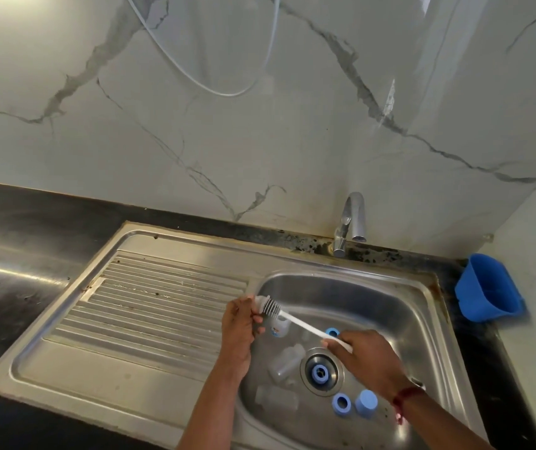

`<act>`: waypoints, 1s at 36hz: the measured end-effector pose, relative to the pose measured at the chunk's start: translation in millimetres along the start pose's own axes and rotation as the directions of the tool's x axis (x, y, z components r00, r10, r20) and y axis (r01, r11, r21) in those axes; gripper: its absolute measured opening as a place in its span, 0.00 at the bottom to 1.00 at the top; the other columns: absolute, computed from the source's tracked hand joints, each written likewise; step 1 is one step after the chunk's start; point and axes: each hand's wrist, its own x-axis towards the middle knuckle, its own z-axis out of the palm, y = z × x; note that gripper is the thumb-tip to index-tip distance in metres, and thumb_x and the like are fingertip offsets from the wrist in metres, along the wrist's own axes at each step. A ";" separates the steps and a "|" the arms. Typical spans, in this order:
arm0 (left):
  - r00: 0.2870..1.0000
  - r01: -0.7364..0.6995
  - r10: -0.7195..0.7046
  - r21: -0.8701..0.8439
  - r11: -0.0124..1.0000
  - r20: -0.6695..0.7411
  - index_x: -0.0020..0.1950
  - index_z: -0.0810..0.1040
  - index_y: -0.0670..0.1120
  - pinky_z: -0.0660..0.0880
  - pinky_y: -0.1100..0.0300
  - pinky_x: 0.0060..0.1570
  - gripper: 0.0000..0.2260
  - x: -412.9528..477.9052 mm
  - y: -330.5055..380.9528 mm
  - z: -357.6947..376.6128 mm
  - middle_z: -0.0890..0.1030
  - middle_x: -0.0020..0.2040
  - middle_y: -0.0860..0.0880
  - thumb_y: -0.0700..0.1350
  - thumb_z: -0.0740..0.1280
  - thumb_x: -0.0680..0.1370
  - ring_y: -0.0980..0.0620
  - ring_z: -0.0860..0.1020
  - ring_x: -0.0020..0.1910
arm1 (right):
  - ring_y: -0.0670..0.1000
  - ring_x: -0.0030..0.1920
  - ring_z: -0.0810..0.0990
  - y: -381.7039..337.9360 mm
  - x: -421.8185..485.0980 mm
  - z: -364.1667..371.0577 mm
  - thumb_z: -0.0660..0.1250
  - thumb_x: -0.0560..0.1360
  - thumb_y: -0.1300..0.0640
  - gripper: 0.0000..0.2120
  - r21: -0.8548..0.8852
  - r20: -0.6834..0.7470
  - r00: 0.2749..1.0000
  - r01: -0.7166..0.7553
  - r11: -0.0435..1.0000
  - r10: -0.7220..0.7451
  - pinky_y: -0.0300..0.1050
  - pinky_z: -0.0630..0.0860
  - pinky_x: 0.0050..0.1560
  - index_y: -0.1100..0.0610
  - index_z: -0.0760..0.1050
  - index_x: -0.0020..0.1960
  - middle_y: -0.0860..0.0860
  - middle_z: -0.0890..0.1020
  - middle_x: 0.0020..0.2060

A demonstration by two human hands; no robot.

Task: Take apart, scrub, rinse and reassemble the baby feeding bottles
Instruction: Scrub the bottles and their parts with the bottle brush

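the left hand (240, 324), just left of the frame's centre line and low down, has its grip clamped on a small pale bottle part (260, 300), too blurred to tell nipple from neck. it is held over the left rim of the sink (429, 306), probably so that drips fall into the basin. the right hand (369, 352), lower right of centre, has its grip closed round the handle end of the white brush (296, 320). the long hold seems meant to let the bristles push straight into the part. this looks like the scrubbing step, with rinsing and reassembly still to come. clear bottles (287, 358) lie on the basin floor below the hands, with blue rings (341, 405) and a blue cap (366, 402) around the drain. the ribbed drainboard (149, 303) at left offers open room. the tap (352, 219) stands well back, and a blue tub (487, 287) sits on the dark table (16, 241) at the right edge.
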 end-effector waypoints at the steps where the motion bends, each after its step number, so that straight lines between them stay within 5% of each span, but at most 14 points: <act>1: 1.000 0.028 -0.028 -0.025 0.999 0.013 0.48 0.78 0.44 0.74 0.58 0.35 0.07 -0.2 -0.1 0.1 0.80 0.36 0.47 0.47 0.66 0.81 0.53 0.76 0.34 | 0.48 0.31 0.74 1.4 -0.1 3.2 0.56 0.75 0.30 0.27 -0.030 -0.034 0.999 -0.003 1.000 0.002 0.39 0.66 0.32 0.51 0.70 0.32 0.46 0.75 0.26; 6: 0.992 0.123 -0.121 -0.119 0.985 0.020 0.51 0.82 0.42 0.77 0.50 0.52 0.10 0.7 0.7 5.4 0.85 0.47 0.42 0.49 0.69 0.79 0.46 0.82 0.49 | 0.49 0.31 0.76 10.6 -6.7 22.4 0.49 0.78 0.31 0.27 -0.273 -0.175 0.981 0.031 0.962 -0.081 0.44 0.74 0.30 0.47 0.77 0.40 0.45 0.77 0.31; 11: 0.978 0.205 -0.205 -0.277 0.939 0.030 0.52 0.80 0.40 0.76 0.46 0.60 0.13 0.1 10.0 20.7 0.84 0.46 0.41 0.50 0.69 0.79 0.45 0.80 0.48 | 0.51 0.27 0.74 6.1 -12.4 17.9 0.59 0.80 0.46 0.17 -0.520 -0.346 0.865 0.145 0.842 -0.363 0.47 0.72 0.24 0.54 0.79 0.41 0.49 0.75 0.30; 18: 0.989 0.123 -0.142 -0.287 0.950 -0.045 0.46 0.81 0.42 0.77 0.54 0.45 0.04 -1.9 8.3 40.5 0.84 0.39 0.45 0.41 0.69 0.79 0.50 0.81 0.39 | 0.51 0.25 0.73 -0.7 -15.1 11.8 0.59 0.79 0.47 0.17 -0.492 -0.364 0.861 0.146 0.858 -0.356 0.45 0.70 0.23 0.55 0.79 0.41 0.49 0.75 0.28; 22: 0.999 0.050 -0.043 -0.311 0.949 0.030 0.52 0.82 0.40 0.81 0.56 0.47 0.06 0.6 0.5 36.6 0.84 0.45 0.42 0.41 0.67 0.80 0.49 0.83 0.44 | 0.46 0.21 0.67 -8.7 -17.0 4.0 0.57 0.79 0.40 0.21 -0.248 -0.225 0.962 0.098 0.964 -0.156 0.41 0.65 0.21 0.49 0.70 0.31 0.45 0.68 0.22; 24: 0.997 0.041 -0.019 -0.324 0.945 0.069 0.55 0.81 0.38 0.82 0.57 0.47 0.08 1.4 -0.5 33.6 0.84 0.48 0.40 0.41 0.66 0.80 0.49 0.84 0.46 | 0.45 0.22 0.62 -14.9 -13.7 -1.9 0.59 0.79 0.38 0.26 0.096 -0.082 0.997 -0.005 0.995 0.013 0.39 0.63 0.26 0.50 0.62 0.28 0.44 0.63 0.21; 27: 0.989 0.060 -0.006 -0.367 0.928 0.145 0.57 0.79 0.36 0.82 0.55 0.50 0.10 2.8 -0.3 25.9 0.85 0.49 0.39 0.40 0.64 0.80 0.47 0.85 0.48 | 0.47 0.22 0.62 -20.9 -12.2 -8.0 0.64 0.76 0.37 0.26 0.544 0.321 0.935 -0.310 0.780 0.149 0.40 0.61 0.25 0.55 0.70 0.29 0.50 0.66 0.22; 32: 0.965 0.143 -0.016 -0.476 0.868 0.261 0.55 0.79 0.35 0.82 0.52 0.52 0.12 6.1 -2.3 14.2 0.84 0.51 0.37 0.40 0.67 0.75 0.43 0.84 0.52 | 0.49 0.20 0.61 -15.1 -10.3 -27.6 0.61 0.79 0.37 0.26 0.631 0.632 0.775 -0.516 0.580 0.002 0.39 0.59 0.20 0.59 0.78 0.41 0.54 0.68 0.24; 36: 0.951 0.131 0.038 -0.512 0.849 0.307 0.51 0.83 0.37 0.77 0.47 0.60 0.23 12.9 -1.6 13.9 0.83 0.51 0.38 0.45 0.84 0.62 0.41 0.83 0.53 | 0.48 0.19 0.61 -17.0 -2.0 -30.3 0.62 0.77 0.35 0.27 0.639 0.683 0.728 -0.553 0.535 -0.063 0.38 0.60 0.20 0.60 0.78 0.41 0.53 0.67 0.23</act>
